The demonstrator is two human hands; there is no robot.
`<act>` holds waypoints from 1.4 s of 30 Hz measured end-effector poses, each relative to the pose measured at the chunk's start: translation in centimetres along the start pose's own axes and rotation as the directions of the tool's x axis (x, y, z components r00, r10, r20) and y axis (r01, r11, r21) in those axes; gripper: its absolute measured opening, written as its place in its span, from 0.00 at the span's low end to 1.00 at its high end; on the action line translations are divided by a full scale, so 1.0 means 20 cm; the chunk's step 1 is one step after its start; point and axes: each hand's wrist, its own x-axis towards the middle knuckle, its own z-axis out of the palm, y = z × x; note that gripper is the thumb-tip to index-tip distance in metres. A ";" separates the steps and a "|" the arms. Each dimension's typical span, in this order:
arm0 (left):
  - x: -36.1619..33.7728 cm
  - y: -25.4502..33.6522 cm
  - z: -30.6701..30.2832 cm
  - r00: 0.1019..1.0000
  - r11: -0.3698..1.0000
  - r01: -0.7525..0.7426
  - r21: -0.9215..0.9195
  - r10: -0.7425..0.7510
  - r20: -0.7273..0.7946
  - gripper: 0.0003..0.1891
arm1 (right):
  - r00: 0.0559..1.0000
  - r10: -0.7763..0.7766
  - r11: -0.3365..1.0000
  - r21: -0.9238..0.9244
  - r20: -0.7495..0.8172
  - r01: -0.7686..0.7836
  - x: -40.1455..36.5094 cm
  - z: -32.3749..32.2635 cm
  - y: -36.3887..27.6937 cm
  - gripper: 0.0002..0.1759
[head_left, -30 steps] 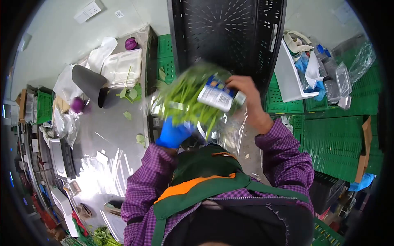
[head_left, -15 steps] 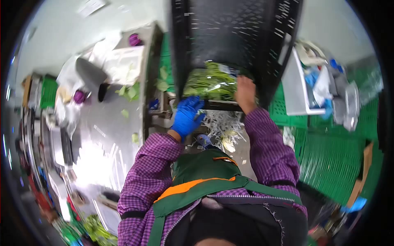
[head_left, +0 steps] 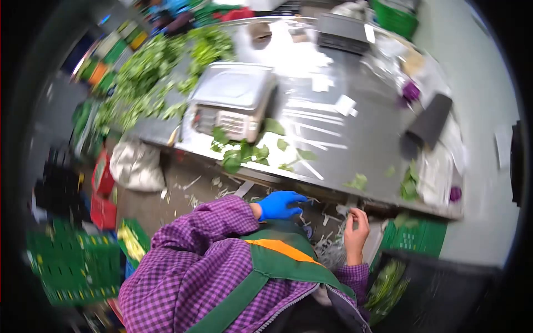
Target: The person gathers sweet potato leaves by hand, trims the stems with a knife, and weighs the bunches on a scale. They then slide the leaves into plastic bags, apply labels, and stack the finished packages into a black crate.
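My left hand (head_left: 279,206), in a blue glove, is in front of my apron, its fingers stretched out and nothing in them. To its right my bare right hand (head_left: 356,233) is raised near the table edge, fingers loosely bent and apart, holding nothing. Beside my right forearm, the black crate (head_left: 438,286) contains bagged leafy greens (head_left: 387,288). Both hands are just short of the metal table (head_left: 366,144). A weighing scale (head_left: 233,91) stands on it, with loose green leaves (head_left: 244,152) at its front.
Heaped leafy greens (head_left: 150,69) cover the table's left end. A dark grey roll (head_left: 430,122) and a purple vegetable (head_left: 410,91) lie at its right. Green crates (head_left: 75,261) stand at lower left, near a white sack (head_left: 136,165). Paper shreds litter the floor.
My view has swung left to the table with the scale. Both hands have come away from the bagged greens in the black crate, which now appears at lower right.
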 end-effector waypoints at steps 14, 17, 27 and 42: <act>-0.81 -1.05 -0.81 0.541 0.606 0.029 -0.795 -0.679 -0.497 0.18 | 0.760 -0.367 0.927 0.279 0.536 0.251 0.66 1.45 -0.88 0.07; -0.76 -1.38 -1.23 0.401 0.533 -0.085 -0.842 -0.755 -0.519 0.18 | 0.701 -0.364 0.931 0.239 0.613 0.275 0.77 1.86 -1.16 0.07; -0.52 -2.54 -2.03 0.262 0.697 -0.127 -0.705 -0.662 -0.702 0.22 | 0.618 0.116 0.937 0.121 0.777 -0.328 1.25 3.22 -1.51 0.32; -0.26 -2.67 -2.45 0.784 0.608 -0.011 -0.794 -0.487 -0.384 0.23 | 0.849 0.316 0.939 -0.265 0.424 -0.217 1.53 4.11 -1.16 0.47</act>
